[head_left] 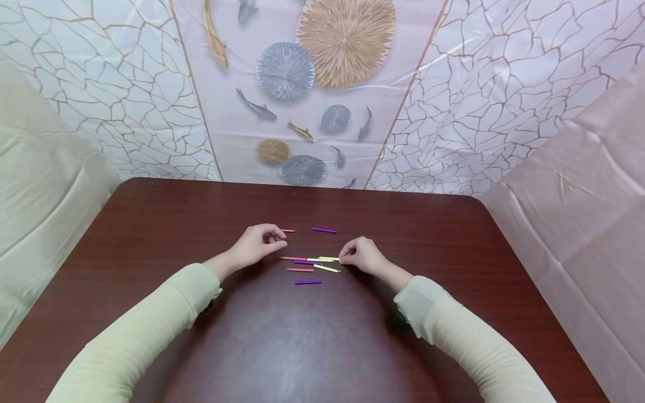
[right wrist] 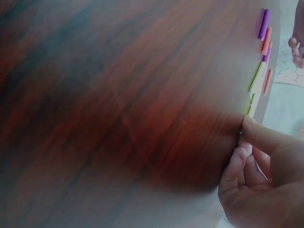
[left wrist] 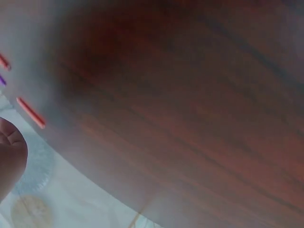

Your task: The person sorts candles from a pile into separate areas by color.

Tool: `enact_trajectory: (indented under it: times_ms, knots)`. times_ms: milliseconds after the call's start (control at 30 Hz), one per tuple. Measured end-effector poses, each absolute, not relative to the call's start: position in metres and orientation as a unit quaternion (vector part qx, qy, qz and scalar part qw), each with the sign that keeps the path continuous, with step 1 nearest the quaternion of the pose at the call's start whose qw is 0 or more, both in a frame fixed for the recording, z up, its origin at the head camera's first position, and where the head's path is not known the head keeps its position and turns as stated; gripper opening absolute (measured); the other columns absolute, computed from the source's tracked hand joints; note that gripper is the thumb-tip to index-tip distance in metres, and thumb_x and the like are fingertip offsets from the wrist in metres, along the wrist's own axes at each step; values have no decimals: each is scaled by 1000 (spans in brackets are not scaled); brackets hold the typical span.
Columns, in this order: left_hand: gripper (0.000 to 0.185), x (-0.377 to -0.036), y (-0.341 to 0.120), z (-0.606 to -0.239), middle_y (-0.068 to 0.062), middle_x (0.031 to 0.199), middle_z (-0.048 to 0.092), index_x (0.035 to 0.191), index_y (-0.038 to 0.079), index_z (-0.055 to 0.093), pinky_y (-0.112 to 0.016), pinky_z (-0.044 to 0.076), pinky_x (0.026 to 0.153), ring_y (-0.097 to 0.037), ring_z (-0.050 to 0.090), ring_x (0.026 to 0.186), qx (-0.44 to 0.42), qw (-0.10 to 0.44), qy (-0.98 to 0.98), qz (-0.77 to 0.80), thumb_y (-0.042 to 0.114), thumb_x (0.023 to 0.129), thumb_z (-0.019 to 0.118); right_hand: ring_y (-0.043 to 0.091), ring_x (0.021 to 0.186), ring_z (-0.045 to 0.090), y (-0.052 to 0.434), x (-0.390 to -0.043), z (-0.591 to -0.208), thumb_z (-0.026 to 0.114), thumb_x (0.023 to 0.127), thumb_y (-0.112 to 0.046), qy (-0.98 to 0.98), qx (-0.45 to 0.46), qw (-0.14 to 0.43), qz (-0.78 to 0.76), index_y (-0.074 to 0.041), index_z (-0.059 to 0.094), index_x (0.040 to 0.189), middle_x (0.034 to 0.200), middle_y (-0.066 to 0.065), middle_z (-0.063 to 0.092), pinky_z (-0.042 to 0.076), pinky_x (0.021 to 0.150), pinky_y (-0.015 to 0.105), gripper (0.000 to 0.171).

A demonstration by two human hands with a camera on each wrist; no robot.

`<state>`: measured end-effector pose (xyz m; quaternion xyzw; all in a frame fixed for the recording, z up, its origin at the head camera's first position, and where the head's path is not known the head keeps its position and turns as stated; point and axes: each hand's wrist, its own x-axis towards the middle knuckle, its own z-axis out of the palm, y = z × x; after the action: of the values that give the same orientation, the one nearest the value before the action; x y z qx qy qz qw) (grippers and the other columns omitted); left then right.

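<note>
- My right hand (head_left: pixel 364 256) has its fingertips pinched on the end of a yellow-green stick (head_left: pixel 328 258).
- My left hand (head_left: pixel 258 244) is loosely curled, holding nothing, beside a red stick (head_left: pixel 289 230).
- Other sticks lie loose on the table (head_left: pixel 453 235) between my hands, a purple stick (head_left: pixel 308 282) nearest me.

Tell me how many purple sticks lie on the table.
3. One purple stick lies far from the person, beyond the cluster. A second lies inside the cluster between the hands. The third lies nearest the person. The hands may hide others.
</note>
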<state>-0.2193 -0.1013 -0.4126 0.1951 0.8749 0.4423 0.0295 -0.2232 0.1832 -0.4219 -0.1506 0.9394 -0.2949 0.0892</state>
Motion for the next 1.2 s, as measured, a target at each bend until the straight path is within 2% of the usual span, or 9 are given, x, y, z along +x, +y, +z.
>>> enact_trajectory:
  times_ms: [400,733,1200]
  knots:
    - [15,-211,-89,-439,-7,86,66,92,3,68,-22,45,70,-10,54,72,242,37,881,405,11,80,71,5,63,50,183,-223,-423,75,75,-12,939,-144,87,-299,-8,72,75,69,2,69,42,64,21,5]
    - [6,-210,-88,-440,-2,77,59,85,5,68,-20,42,68,-9,51,72,259,34,888,379,7,80,69,5,63,50,184,-224,-422,75,75,-12,936,-156,89,-302,-7,72,75,69,2,69,42,63,21,6]
    - [4,-208,-87,-439,-1,76,60,84,5,68,-20,42,68,-8,50,72,255,39,893,368,7,82,68,4,63,51,184,-224,-423,74,76,-12,935,-166,92,-300,-7,73,77,70,2,70,43,65,22,6]
